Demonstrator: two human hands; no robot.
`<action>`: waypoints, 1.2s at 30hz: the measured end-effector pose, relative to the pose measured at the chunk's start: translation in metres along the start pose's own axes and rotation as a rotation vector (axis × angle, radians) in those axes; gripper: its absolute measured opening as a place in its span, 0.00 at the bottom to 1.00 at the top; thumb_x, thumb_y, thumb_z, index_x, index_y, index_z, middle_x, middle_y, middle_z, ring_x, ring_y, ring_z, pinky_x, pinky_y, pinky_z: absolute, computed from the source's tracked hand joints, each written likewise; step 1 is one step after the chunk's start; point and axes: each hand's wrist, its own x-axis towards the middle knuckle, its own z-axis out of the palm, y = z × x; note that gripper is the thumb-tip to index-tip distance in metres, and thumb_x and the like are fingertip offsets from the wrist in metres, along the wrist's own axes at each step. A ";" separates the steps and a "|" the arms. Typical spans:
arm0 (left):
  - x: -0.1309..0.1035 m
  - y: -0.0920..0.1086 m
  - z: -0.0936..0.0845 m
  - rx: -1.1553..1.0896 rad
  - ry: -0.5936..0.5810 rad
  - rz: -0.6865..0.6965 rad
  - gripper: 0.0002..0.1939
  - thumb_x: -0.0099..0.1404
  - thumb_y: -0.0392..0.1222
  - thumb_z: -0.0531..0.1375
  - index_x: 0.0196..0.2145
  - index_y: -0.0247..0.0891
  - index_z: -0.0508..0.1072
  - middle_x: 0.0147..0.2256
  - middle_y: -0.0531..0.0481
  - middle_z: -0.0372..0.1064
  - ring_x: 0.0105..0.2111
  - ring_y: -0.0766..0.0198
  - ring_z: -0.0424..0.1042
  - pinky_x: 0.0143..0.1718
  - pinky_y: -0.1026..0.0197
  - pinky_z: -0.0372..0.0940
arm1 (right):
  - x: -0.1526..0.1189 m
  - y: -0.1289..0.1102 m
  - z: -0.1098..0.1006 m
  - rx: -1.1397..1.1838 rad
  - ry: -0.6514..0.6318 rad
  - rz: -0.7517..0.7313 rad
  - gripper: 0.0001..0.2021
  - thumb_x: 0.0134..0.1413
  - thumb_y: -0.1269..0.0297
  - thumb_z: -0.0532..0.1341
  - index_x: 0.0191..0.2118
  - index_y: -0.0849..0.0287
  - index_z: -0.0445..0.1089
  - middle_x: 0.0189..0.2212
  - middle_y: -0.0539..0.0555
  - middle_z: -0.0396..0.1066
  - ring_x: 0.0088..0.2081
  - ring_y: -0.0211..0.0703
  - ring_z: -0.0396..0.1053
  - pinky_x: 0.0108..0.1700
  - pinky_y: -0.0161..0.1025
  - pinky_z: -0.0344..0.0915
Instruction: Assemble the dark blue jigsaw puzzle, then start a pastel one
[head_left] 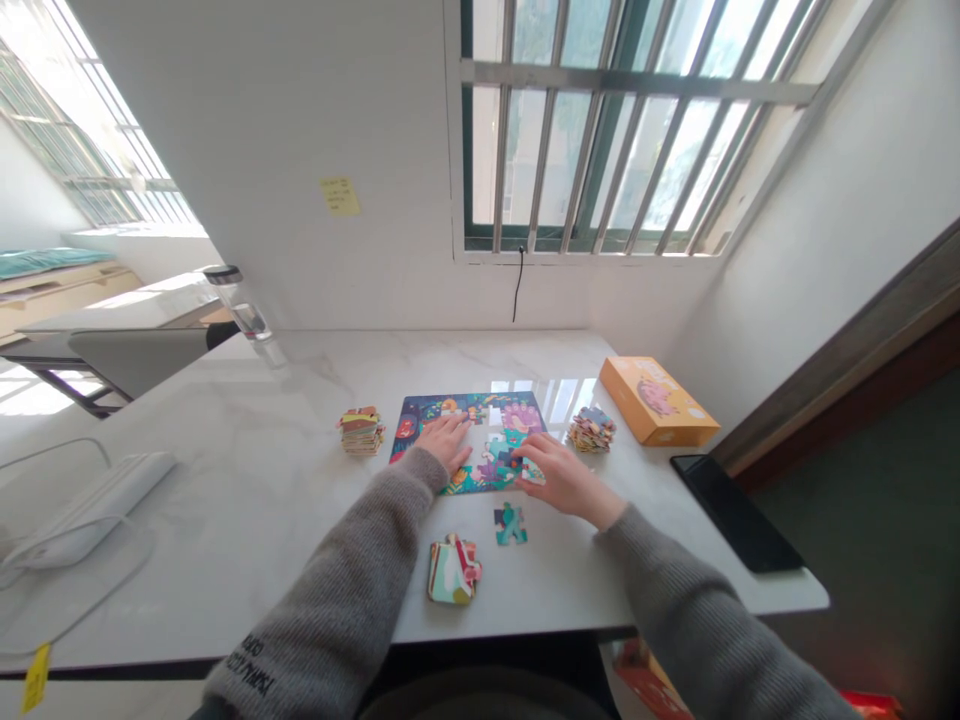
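Note:
A colourful jigsaw puzzle (491,478), partly assembled with white gaps in its middle, lies flat on the white marbled table. Over its left part rests my left hand (447,440), palm down with the fingers stretched out. At the lower right of the puzzle, my right hand (559,475) has its thumb and fingers closed around a dark blue puzzle piece (512,462), partly covered by the fingertips. A loose teal puzzle piece (511,524) lies just below the puzzle. Nearer the table's front edge sits a small stack of puzzle pieces (454,572).
Piles of pieces stand left (361,432) and right (592,429) of the puzzle. An orange box (657,402) and a black phone-like slab (735,512) lie at the right. A white power strip (97,510) with cables is at left, a clear bottle (238,303) behind it.

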 end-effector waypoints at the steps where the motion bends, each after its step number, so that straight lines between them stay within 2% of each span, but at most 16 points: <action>1: 0.000 0.000 0.001 0.006 -0.018 -0.012 0.28 0.67 0.45 0.59 0.63 0.39 0.65 0.65 0.40 0.59 0.64 0.45 0.59 0.65 0.43 0.55 | 0.004 0.006 0.003 -0.017 0.004 0.009 0.12 0.60 0.64 0.64 0.49 0.57 0.71 0.46 0.59 0.71 0.50 0.52 0.68 0.52 0.48 0.68; 6: -0.001 0.004 -0.002 0.020 -0.125 -0.067 0.27 0.71 0.48 0.52 0.66 0.40 0.61 0.68 0.44 0.55 0.67 0.51 0.55 0.68 0.45 0.49 | 0.027 0.038 0.018 -0.099 0.071 0.072 0.16 0.58 0.63 0.66 0.52 0.57 0.72 0.46 0.59 0.73 0.48 0.51 0.70 0.52 0.47 0.69; 10: -0.001 0.006 -0.003 0.006 -0.120 -0.086 0.27 0.71 0.48 0.52 0.66 0.40 0.61 0.68 0.44 0.56 0.67 0.52 0.56 0.68 0.45 0.48 | 0.050 0.057 0.025 -0.147 0.105 0.082 0.17 0.59 0.64 0.66 0.54 0.58 0.72 0.47 0.60 0.73 0.49 0.51 0.70 0.53 0.47 0.68; 17: 0.000 0.006 0.000 -0.018 -0.104 -0.102 0.28 0.70 0.48 0.54 0.65 0.40 0.62 0.67 0.44 0.57 0.66 0.51 0.56 0.68 0.45 0.48 | 0.087 0.075 0.041 -0.204 0.040 0.055 0.14 0.60 0.65 0.66 0.50 0.60 0.75 0.45 0.61 0.74 0.49 0.51 0.70 0.53 0.47 0.66; 21: 0.001 0.006 0.003 -0.007 -0.089 -0.111 0.28 0.69 0.48 0.55 0.65 0.40 0.62 0.67 0.44 0.57 0.66 0.51 0.56 0.68 0.46 0.48 | 0.093 0.080 0.047 -0.192 0.012 0.040 0.16 0.60 0.67 0.65 0.53 0.57 0.75 0.46 0.60 0.73 0.50 0.50 0.70 0.54 0.46 0.66; 28: 0.001 0.005 0.001 -0.021 -0.101 -0.091 0.28 0.69 0.49 0.54 0.65 0.40 0.63 0.67 0.43 0.57 0.66 0.51 0.56 0.68 0.45 0.48 | 0.096 0.079 0.045 -0.210 -0.062 0.049 0.12 0.63 0.68 0.62 0.50 0.52 0.78 0.46 0.58 0.74 0.50 0.50 0.70 0.54 0.46 0.64; 36: 0.001 0.005 0.004 -0.007 -0.070 -0.090 0.28 0.69 0.48 0.55 0.64 0.41 0.64 0.66 0.43 0.59 0.65 0.51 0.58 0.67 0.46 0.50 | 0.096 0.081 0.047 -0.245 -0.087 0.008 0.16 0.64 0.69 0.61 0.54 0.51 0.75 0.47 0.59 0.73 0.50 0.49 0.69 0.54 0.45 0.64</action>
